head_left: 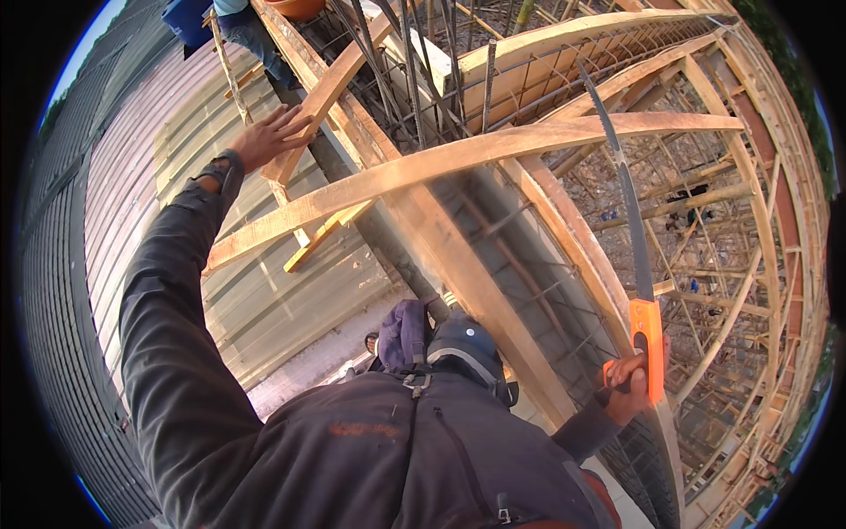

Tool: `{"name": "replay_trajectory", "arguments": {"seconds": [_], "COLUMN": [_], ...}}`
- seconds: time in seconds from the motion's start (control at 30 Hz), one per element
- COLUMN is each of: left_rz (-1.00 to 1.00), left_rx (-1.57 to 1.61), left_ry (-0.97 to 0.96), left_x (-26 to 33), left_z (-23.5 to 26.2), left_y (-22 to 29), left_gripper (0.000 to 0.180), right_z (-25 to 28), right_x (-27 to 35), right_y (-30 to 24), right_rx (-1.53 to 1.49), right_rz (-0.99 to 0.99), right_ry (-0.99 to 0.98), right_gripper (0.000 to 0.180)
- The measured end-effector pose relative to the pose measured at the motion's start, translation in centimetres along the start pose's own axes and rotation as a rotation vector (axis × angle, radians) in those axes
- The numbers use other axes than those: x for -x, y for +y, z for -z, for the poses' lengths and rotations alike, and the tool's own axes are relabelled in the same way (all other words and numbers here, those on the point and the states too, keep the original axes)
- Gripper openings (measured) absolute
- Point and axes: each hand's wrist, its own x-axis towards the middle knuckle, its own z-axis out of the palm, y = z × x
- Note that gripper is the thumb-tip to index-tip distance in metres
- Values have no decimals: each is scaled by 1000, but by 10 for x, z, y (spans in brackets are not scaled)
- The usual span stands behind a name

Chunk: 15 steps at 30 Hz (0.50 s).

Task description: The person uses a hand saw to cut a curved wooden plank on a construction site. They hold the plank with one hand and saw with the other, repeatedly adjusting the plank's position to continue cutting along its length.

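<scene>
My right hand (630, 383) is wrapped round the orange handle of a handsaw (631, 212). The dark blade points away from me, passing across a long timber plank (476, 145); whether its teeth touch the wood I cannot tell. Far to the left, my left hand (269, 141) is stretched out with its fingers apart. Its fingertips lie at a slanting wooden board (330, 88), beyond the plank's left part. Nothing is held in that hand, and whether it rests on the board is hard to make out.
Upright steel bars (410, 79) stand beyond the plank, beside a rebar cage in timber formwork (529, 93). A wide beam board (476, 273) runs under the plank. Bamboo scaffolding (705, 194) drops away deep at right. Metal roofing (132, 167) lies left. Another person's leg (256, 44) shows at the far left.
</scene>
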Motion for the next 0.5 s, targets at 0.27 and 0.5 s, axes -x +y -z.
{"name": "replay_trajectory", "arguments": {"seconds": [0.27,0.5], "left_rz": [383,170], "left_rx": [1090,2159], "left_ry": [236,631], "left_x": [-14,18], "left_z": [179,316], "left_y": [151,237], "left_gripper": [10,68], "right_z": [42,-220], "right_x": [37,-13], "right_y": [-40,-54], "right_rx": [-195,131], "right_rz": [308,596], "right_ry": [-382,-750], "right_gripper": [76,66]}}
